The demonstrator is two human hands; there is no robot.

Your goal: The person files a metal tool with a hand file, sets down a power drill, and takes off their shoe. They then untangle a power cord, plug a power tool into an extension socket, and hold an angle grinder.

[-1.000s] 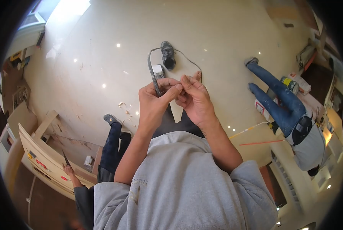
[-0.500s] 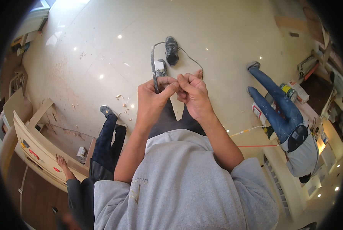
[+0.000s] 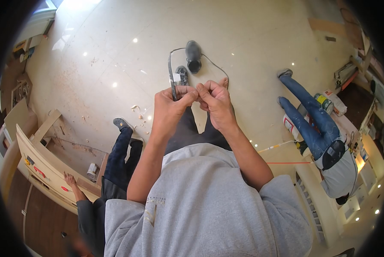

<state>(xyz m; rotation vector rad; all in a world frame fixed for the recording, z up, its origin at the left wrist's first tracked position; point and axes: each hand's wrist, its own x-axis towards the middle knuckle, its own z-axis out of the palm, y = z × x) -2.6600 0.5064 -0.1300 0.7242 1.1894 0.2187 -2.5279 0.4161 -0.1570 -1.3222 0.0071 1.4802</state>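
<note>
My left hand (image 3: 169, 103) is closed round a dark cable (image 3: 170, 68), which rises from the fist in a thick stretch. The cable bends over at the top and seems to pass behind a black shoe (image 3: 193, 56). Its thin part (image 3: 215, 64) comes down to the fingers of my right hand (image 3: 217, 103), which is also closed. Both thumbs and forefingers are pinched together, tips almost touching, and whatever lies between them is hidden. A small white piece (image 3: 174, 78) shows beside the cable, near a second dark shoe (image 3: 182, 73).
A person in blue jeans (image 3: 305, 113) stands on the right, near paint cans (image 3: 322, 102). At the left, another person's hand (image 3: 69, 179) rests by a pale wooden panel (image 3: 50, 165). Shavings (image 3: 135, 107) lie on the tiled floor (image 3: 252, 43). A red line (image 3: 288, 162) stretches at right.
Both hands keep nearly the same pinch, shifting very slightly. The white piece has moved a little left and down, uncovering more of the nearer shoe. The farther shoe looks blurred now.
</note>
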